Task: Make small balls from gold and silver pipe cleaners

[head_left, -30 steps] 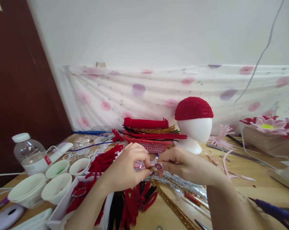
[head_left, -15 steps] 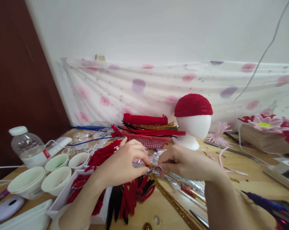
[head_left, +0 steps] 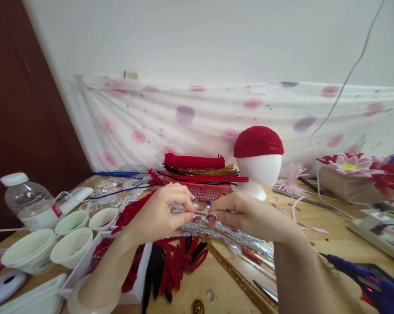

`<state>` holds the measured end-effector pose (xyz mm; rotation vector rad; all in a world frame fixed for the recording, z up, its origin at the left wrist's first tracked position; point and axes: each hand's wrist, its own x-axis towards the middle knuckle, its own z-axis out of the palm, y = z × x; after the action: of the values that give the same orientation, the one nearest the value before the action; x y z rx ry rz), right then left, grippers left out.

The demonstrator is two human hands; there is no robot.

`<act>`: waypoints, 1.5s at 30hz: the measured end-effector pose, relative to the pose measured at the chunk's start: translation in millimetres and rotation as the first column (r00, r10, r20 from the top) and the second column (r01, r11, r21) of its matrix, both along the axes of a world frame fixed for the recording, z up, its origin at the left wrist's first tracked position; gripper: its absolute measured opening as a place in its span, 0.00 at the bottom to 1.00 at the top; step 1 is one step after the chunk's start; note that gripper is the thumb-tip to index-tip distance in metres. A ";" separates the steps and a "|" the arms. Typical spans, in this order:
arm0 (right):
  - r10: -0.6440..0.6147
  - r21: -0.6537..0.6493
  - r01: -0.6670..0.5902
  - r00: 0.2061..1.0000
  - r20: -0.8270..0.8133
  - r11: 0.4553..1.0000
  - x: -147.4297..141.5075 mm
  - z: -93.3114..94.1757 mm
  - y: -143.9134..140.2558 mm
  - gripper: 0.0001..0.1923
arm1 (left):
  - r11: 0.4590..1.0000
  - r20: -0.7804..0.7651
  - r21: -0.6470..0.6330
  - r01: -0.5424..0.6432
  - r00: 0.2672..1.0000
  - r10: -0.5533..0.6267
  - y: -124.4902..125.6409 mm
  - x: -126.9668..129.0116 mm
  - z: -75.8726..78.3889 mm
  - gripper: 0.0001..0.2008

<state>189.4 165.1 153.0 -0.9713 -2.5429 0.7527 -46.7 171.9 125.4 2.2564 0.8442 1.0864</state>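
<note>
Gold stem: a thin glittery gold pipe cleaner [head_left: 202, 214] sits right between my two hands, its upper end pinched at my fingertips, the rest trailing down and to the right across the worktop [head_left: 317, 237] toward the near edge
Left hand: my left hand [head_left: 157, 213] comes in from the left, fingers [head_left: 196, 217] drawn narrow, thumb and forefinger nipped on the gold stem's end
Right hand: my right hand [head_left: 241, 213] meets it from the right, fingers [head_left: 211, 217] closed tight on the same stem, the tips of both hands almost touching
Silver bundle: a bunch of silver tinsel stems in a clear sleeve [head_left: 213, 230] lies just under my hands, running off to the right
Below: loose red and black stems [head_left: 174, 266] are heaped just beneath my left wrist, beside a white tray [head_left: 136, 279] of red pieces
Behind: a red basket [head_left: 200, 190] stacked with coloured stems stands just beyond my fingers, with a white foam head in a red cap [head_left: 258, 159] to its right
Left side: white cups [head_left: 71, 244] and a water bottle [head_left: 27, 203] stand well apart from my hands
Right side: a blue glue gun [head_left: 367, 279] lies at the near right, well clear of my hands
</note>
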 end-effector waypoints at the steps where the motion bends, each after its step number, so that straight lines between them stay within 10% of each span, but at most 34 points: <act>1: -0.008 -0.006 0.008 0.999 -0.036 1.000 0.0 1.1 -0.9 0.13 | 0.999 0.119 -0.033 0.020 0.993 -0.016 2.6 0.0 -1.5 0.07; 6: -0.051 -0.042 0.044 0.984 -0.172 0.998 -24.4 -5.6 -1.1 0.15 | 0.965 0.696 -0.206 0.163 0.717 0.028 2.3 21.6 -12.5 0.06; 10: -0.026 -0.075 0.000 0.941 -0.338 0.997 -48.4 -14.4 1.5 0.17 | 0.835 0.850 -0.428 0.347 0.468 0.241 -7.9 41.9 -15.4 0.11; 14: -0.070 -0.059 0.057 0.968 -0.242 0.997 -36.2 -9.4 0.8 0.16 | 0.893 0.752 -0.408 0.193 0.626 0.208 -5.9 35.8 -15.0 0.10; 19: -0.155 -0.085 0.145 0.980 -0.124 0.986 -0.8 0.6 -4.9 0.08 | 0.999 0.167 -0.036 -0.017 0.986 0.023 -4.0 16.0 -7.2 0.04; 26: -0.012 -0.026 0.012 1.000 -0.003 1.000 -3.4 2.9 -10.8 0.10 | 0.986 -0.274 0.149 0.079 0.961 -0.035 -19.0 18.5 0.6 0.08; 34: 0.001 -0.123 -0.039 0.957 -0.291 0.992 6.6 2.2 -6.7 0.12 | 0.991 0.250 0.039 0.127 0.959 -0.133 -3.7 9.6 -5.6 0.07; 41: -0.015 -0.324 -0.238 0.785 -0.619 0.916 -48.9 -19.7 2.7 0.18 | 0.927 0.853 -0.301 0.225 0.497 0.156 -20.0 42.2 -12.0 0.07; 45: -0.022 -0.310 -0.193 0.818 -0.575 0.931 -47.1 -19.7 7.7 0.17 | 0.957 0.786 -0.274 0.094 0.596 0.166 -18.0 31.8 -10.7 0.05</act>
<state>142.3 172.8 133.4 -0.5914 -1.9608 1.3412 -14.9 153.9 114.7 1.2464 0.5806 1.6739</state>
